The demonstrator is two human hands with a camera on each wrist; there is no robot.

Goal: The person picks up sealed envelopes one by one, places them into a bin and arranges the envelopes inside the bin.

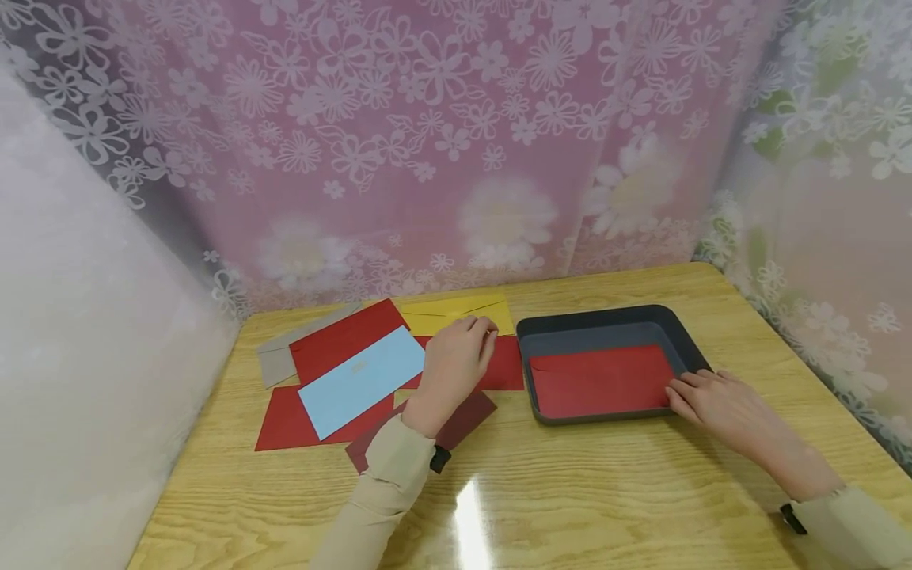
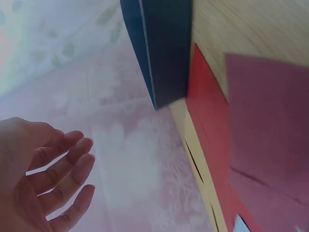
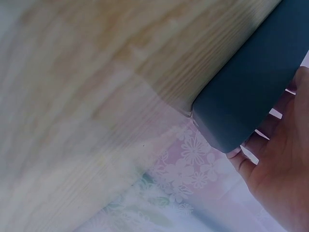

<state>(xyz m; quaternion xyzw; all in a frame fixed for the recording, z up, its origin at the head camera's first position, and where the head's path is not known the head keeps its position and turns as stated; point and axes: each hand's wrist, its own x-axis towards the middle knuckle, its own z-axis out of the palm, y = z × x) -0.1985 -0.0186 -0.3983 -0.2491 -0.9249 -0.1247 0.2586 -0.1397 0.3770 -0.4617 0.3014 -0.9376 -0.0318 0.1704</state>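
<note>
My left hand hovers over the loose envelopes with nothing in its loosely bent fingers, as the left wrist view also shows. Below its wrist lies a maroon envelope, partly hidden by the arm. Beside that hand are a light blue envelope and a red envelope. My right hand grips the right side of a dark grey tray, its fingers hooked over the rim. Flat inside the tray rests a red envelope. The tray's outer wall fills part of the right wrist view.
Toward the back lie a yellow envelope and a grey envelope. Two more red envelopes overlap the light blue one on the left. Flowered curtains hang behind and beside the wooden table.
</note>
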